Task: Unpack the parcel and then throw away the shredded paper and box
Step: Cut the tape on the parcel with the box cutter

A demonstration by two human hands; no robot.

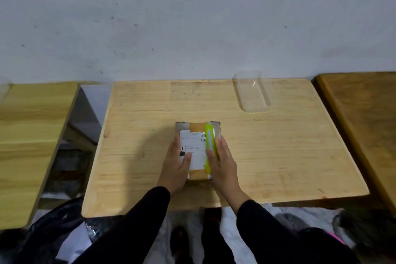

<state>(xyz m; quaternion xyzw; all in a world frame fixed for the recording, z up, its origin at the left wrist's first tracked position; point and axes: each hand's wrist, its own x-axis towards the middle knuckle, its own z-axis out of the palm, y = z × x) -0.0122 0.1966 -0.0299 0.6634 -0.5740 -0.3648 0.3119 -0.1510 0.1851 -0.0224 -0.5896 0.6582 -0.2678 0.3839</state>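
Note:
A small cardboard parcel (196, 129) with a white shipping label and clear tape lies on the wooden table (278, 152), near its front middle. A lime-green utility knife (209, 143) lies lengthwise along the parcel's right side. My left hand (176, 167) holds the parcel's left side, thumb on the label. My right hand (221, 165) holds the right side, fingers along the edge and thumb against the green knife. The parcel's near end is hidden behind my hands.
A clear plastic container (252, 92) stands at the table's back right. Other wooden tables flank it, one on the left (32, 135) and one on the right (368, 113). Black bags with white paper (70, 240) lie on the floor at the lower left.

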